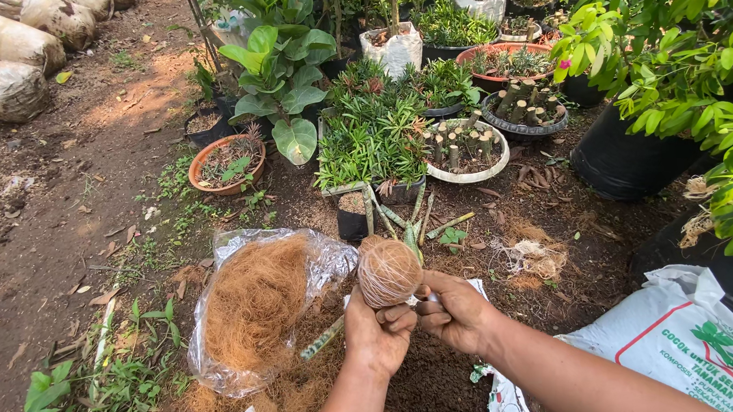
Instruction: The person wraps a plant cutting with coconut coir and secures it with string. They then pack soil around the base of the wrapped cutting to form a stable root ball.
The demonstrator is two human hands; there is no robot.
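Left hand (376, 331): fingers curled and pressed together around the underside of a twine-wrapped coir ball (389, 273), holding it up above the bare soil ground (58, 217), low in the middle of the view. Right hand (454, 311): thumb and forefinger pinched against the ball's lower right side, remaining fingers folded; whether a strand of twine lies between them cannot be told. Coir ball: round, bound in pale string, with green stem cuttings (416, 220) rising from its top. Just left of the hands: an open clear plastic bag (320, 260) spilling loose brown coconut fibre (256, 303) onto the ground. Lower right corner: a white printed sack (680, 333), lying partly under the right forearm. Beyond the ball: a grey tray of dense green seedlings (370, 145), a white bowl of cut stumps (468, 150), a dark bowl of similar stumps (525, 107). Left of these: a terracotta pot (225, 164) beside a broad-leaved plant (280, 67). Right edge: a large black pot (625, 160) under leafy branches. Upper left corner: filled pale sacks (12, 64), well apart from the hands
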